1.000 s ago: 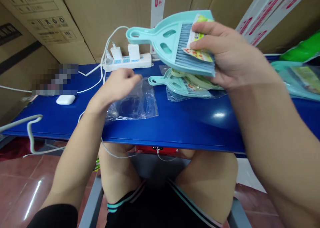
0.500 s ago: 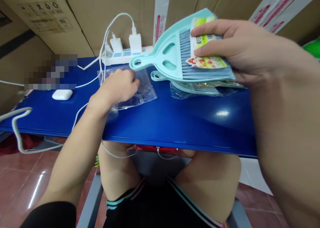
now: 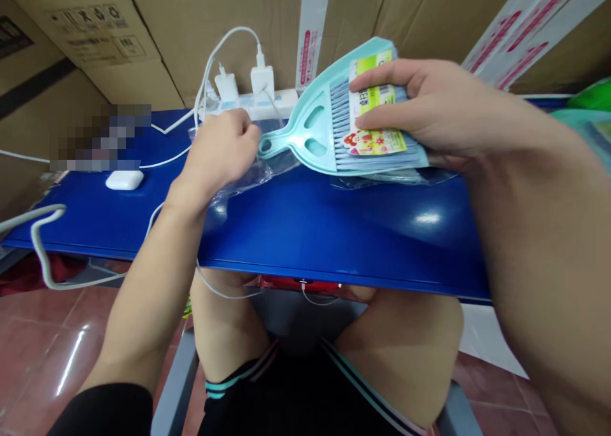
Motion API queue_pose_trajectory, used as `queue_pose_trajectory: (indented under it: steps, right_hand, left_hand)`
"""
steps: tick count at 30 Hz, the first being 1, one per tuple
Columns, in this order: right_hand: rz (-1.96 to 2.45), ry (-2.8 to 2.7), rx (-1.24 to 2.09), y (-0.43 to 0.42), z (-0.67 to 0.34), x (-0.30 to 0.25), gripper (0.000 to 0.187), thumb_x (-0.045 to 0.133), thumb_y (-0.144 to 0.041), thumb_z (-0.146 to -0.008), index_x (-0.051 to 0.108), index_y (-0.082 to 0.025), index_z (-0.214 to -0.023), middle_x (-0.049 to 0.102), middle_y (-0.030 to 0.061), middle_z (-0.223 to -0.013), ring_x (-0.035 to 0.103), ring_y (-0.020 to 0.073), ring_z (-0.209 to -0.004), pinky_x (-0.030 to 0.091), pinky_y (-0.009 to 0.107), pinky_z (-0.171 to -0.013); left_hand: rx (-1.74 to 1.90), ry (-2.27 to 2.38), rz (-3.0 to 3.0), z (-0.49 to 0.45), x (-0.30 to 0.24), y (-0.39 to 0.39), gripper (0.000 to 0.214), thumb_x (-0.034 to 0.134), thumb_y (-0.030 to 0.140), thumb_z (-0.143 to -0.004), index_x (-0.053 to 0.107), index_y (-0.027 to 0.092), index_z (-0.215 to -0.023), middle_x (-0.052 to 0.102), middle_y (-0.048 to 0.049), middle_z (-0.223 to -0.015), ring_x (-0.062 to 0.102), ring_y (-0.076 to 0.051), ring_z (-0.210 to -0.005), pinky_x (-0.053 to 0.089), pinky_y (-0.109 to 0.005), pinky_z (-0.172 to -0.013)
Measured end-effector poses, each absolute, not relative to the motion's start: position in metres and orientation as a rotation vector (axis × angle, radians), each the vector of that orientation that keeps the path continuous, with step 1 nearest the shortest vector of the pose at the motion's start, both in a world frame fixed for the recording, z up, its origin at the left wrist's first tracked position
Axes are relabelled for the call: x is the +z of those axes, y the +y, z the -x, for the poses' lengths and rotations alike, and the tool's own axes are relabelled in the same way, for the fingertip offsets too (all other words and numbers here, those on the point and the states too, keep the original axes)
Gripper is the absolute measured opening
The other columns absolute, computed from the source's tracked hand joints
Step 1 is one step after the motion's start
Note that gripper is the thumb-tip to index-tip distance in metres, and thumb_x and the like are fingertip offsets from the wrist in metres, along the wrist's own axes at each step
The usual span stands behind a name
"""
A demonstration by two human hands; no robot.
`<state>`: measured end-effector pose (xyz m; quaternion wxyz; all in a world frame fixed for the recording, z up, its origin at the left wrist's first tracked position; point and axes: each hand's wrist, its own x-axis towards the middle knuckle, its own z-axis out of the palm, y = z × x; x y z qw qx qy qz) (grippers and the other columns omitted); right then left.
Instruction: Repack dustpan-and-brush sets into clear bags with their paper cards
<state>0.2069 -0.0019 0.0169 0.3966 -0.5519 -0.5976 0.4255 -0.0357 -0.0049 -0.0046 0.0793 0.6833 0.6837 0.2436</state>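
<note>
A light-blue dustpan (image 3: 312,121) with a small blue-bristled brush (image 3: 340,127) lying in it is in my right hand (image 3: 429,108). The fingers of that hand press on the colourful label card (image 3: 375,140) over the bristles. My left hand (image 3: 224,143) is closed on a clear plastic bag (image 3: 248,180), its fingertips turned away. The dustpan's handle points left and ends beside my left fingers, at the bag; whether it lies inside the bag I cannot tell. Beneath the held set, another wrapped set (image 3: 401,178) is mostly hidden on the blue table (image 3: 310,232).
A white power strip (image 3: 286,98) with chargers and cables stands along the back, before cardboard boxes (image 3: 238,3). At the left lie a white earbud case (image 3: 125,179) and a bent white rod (image 3: 41,258). Green and light-blue items (image 3: 587,118) show at the right edge.
My right hand has lowered the dustpan and brush, its handle now nearer my left hand. The left hand has raised and bunched the bag, which lay flatter before.
</note>
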Motion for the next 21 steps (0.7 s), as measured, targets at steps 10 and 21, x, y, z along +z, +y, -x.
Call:
queue_pose_trajectory:
  steps: [10, 21]
  right_hand:
    - [1.403, -1.598, 1.018, -0.006, -0.179, -0.002, 0.057, 0.070, -0.002, -0.077, 0.068, -0.022, -0.131, 0.075, 0.0063, -0.100, 0.072, 0.0206, -0.077, 0.068, 0.044, -0.077]
    - [1.205, -1.741, 0.758, -0.007, -0.191, -0.003, 0.053, 0.073, -0.011, -0.072, 0.074, -0.021, -0.124, 0.073, 0.0051, -0.104, 0.070, 0.0197, -0.084, 0.068, 0.052, -0.095]
  left_hand:
    - [0.956, 1.946, -2.044, 0.023, -0.005, -0.008, 0.030, 0.055, 0.026, -0.086, 0.046, 0.021, -0.059, 0.051, -0.0049, -0.063, 0.061, -0.023, -0.083, 0.051, -0.040, -0.100]
    - [0.887, 2.082, -1.899, 0.033, -0.004, -0.009, 0.027, 0.059, 0.033, -0.081, 0.045, 0.024, -0.060, 0.061, -0.0130, -0.074, 0.064, -0.034, -0.105, 0.050, -0.049, -0.104]
